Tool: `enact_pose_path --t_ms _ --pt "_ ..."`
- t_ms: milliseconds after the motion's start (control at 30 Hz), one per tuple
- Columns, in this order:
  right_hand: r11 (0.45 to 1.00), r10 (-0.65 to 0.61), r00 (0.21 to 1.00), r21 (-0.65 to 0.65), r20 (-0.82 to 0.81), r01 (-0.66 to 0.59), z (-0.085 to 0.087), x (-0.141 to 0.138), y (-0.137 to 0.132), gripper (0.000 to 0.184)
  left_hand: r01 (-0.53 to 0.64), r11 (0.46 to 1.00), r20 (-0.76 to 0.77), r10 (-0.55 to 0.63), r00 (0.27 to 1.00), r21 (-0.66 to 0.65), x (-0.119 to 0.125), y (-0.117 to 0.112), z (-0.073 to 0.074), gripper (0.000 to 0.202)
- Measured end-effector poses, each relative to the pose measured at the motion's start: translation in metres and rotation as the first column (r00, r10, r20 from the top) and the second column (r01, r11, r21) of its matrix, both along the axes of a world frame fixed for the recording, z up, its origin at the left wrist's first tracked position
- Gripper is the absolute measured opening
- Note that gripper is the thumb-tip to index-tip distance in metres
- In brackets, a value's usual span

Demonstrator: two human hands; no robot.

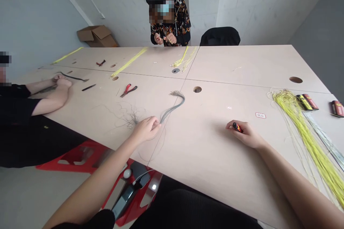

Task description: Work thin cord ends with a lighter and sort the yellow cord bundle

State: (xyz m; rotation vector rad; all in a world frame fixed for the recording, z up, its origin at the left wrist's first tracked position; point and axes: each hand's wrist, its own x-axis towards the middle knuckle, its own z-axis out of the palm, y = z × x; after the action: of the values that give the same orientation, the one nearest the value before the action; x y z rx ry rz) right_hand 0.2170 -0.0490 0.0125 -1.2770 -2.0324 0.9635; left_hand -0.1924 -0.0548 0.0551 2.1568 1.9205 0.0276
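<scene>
My left hand (pixel 147 128) is closed on a thin bundle of grey-green wires (pixel 172 108). One end of the bundle curves away over the table to a tuft of light brown tips; loose, frayed dark strands (pixel 130 117) spread out on the hand's left side. Over to the right, my right hand (pixel 248 134) is curled around a short black stick with red-orange marking (pixel 237 127), whose round end points up between thumb and fingers. Its kind is not clear. Two small red-bordered labels, one of them a larger label (pixel 260 115), lie beyond this hand.
Yellow wires (pixel 303 128) run down the right side, beside red and yellow cylinders (pixel 307 102). Red-handled pliers (pixel 128 90) and a dark pen-like tool (pixel 88 87) lie left of centre. A co-worker's hands (pixel 165 38) work across the table; another person's forearms (pixel 53 93) rest at left.
</scene>
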Motion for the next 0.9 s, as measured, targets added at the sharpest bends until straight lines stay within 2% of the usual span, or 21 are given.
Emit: enact_pose_path --t_ms 167,333,467,533,733,900 --pt "1.000 0.000 1.000 0.007 0.000 0.000 -0.001 0.000 0.000 0.017 -0.027 0.999 -0.123 0.032 0.992 0.041 -0.010 -0.003 0.002 0.032" --pt "1.000 -0.005 1.000 -0.004 0.009 0.005 0.000 0.000 0.000 0.018 -0.092 0.996 -0.193 0.090 0.977 0.000 -0.040 -0.008 0.009 0.030" --pt "1.000 0.004 1.000 -0.001 0.006 -0.004 0.000 0.000 0.000 0.018 0.000 0.996 -0.162 -0.015 0.987 -0.094 -0.064 -0.018 0.015 0.031" --pt "1.000 0.004 1.000 -0.003 0.006 -0.004 0.000 0.000 0.000 0.018 0.008 0.993 -0.143 -0.025 0.989 -0.116 -0.069 -0.025 0.016 0.034" --pt "1.000 -0.001 1.000 0.003 0.009 0.001 -0.001 0.001 -0.001 0.018 0.001 0.969 -0.024 -0.008 1.000 -0.249 -0.057 -0.046 0.018 0.017" --pt "1.000 0.003 1.000 0.005 0.016 -0.003 -0.001 0.001 0.000 0.020 0.001 0.965 -0.061 -0.017 0.998 -0.262 -0.034 -0.052 0.020 0.024"
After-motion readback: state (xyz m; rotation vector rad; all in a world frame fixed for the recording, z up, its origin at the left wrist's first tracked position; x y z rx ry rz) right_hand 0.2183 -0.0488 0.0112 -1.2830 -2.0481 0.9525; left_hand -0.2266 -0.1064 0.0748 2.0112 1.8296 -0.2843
